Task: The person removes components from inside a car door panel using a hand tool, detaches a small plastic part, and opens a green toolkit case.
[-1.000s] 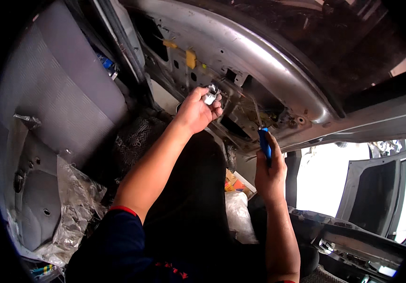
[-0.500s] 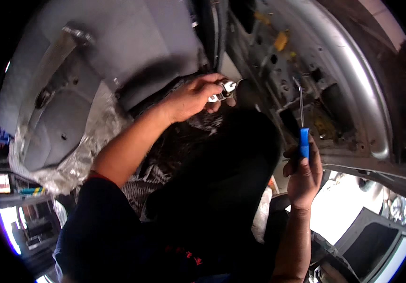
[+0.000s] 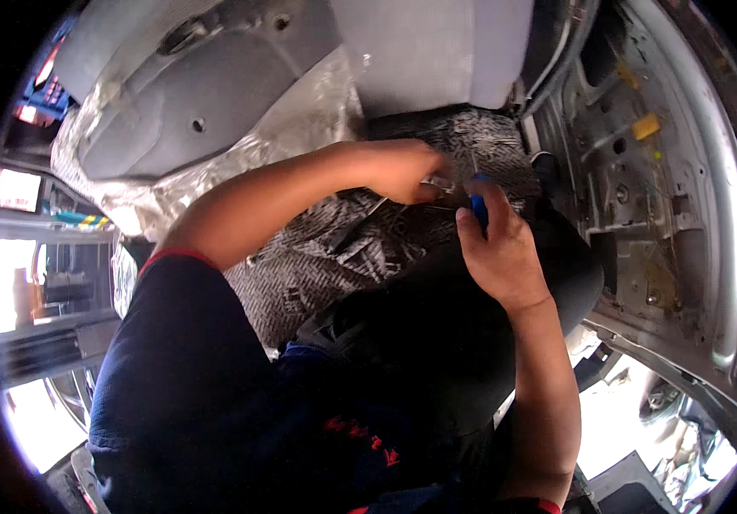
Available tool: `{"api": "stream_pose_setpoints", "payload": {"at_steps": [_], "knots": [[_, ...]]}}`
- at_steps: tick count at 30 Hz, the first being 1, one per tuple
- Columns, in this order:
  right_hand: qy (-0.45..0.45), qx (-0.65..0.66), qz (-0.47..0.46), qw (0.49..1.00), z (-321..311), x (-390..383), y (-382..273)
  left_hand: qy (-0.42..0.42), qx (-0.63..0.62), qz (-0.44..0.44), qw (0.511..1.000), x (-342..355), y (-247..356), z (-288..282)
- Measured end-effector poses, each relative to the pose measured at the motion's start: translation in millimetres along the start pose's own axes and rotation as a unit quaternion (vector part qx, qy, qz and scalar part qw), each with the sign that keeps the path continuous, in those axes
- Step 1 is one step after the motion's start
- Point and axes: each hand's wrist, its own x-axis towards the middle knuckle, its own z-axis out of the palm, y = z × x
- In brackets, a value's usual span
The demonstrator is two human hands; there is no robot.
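My left hand [image 3: 404, 170] is closed on a small pale fitting [image 3: 438, 183], mostly covered by the fingers. Just to its right, my right hand [image 3: 503, 257] grips the blue handle of a screwdriver [image 3: 478, 206]. The two hands nearly meet above my dark-trousered leg [image 3: 437, 343]. Whether the screwdriver touches the fitting, I cannot tell, since the tip is not clearly visible. Below the left hand, the crumpled patterned floor covering [image 3: 274, 291] spreads out.
On the right stands a bare silver vehicle door [image 3: 732, 223] with holes and a yellow patch [image 3: 646, 128] on its inner panel. A grey panel [image 3: 214, 120] with round holes is at the upper left, edged by clear plastic sheeting [image 3: 300, 111]. Bright openings show at both sides.
My right hand has brought the screwdriver from beside the door leftward to my left hand. The view has shifted, so the door now sits farther right.
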Motion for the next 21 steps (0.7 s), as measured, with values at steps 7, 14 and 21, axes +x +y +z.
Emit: {"api": "stream_pose_setpoints", "payload": {"at_steps": [7,14,21], "knots": [[-0.103,-0.199,-0.028,0.974,52.6,-7.0,7.6,0.067,0.053,0.105,0.991,-30.9,-41.2,43.8],[-0.154,-0.150,-0.024,0.976,46.4,-12.5,0.8,0.323,0.008,0.030,0.946,-86.4,-34.2,98.0],[-0.213,-0.204,0.032,0.955,44.2,-19.0,-9.3,0.278,0.019,0.005,0.960,-254.6,-50.8,76.2]]}}
